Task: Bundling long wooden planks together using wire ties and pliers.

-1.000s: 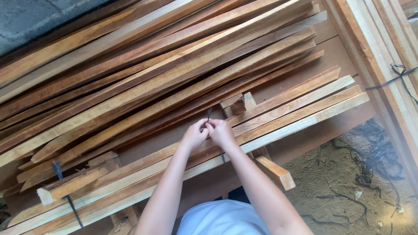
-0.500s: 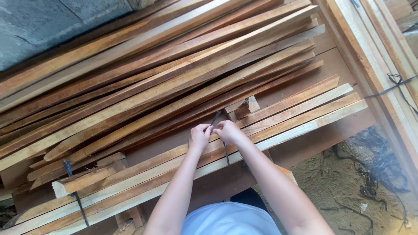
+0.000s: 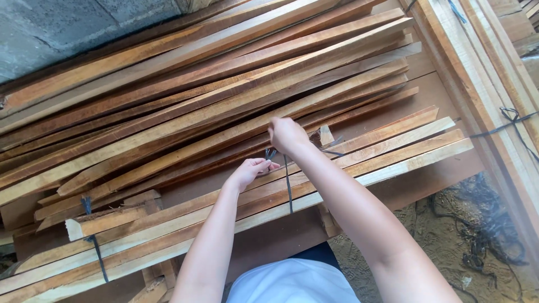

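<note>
From my remote feed: reddish-brown and pale tan streaked wooden slats point(image 3: 224, 106), a dark grey-black strap point(image 3: 288, 188) across them, a second black strap point(image 3: 95, 252), a grey concrete wall point(image 3: 67, 28), my white shirt point(image 3: 292, 283).

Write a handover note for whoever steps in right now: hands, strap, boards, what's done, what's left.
Left hand: pinching the dark strap by its knot.
Right hand: closed grip, pulling a strap end up and away.
The strap wraps the front bundle of wooden slats on the bench.
Done: a second strap already binds the bundle's left end.
Left: knot not yet tight; loose slats behind are unbundled.
</note>
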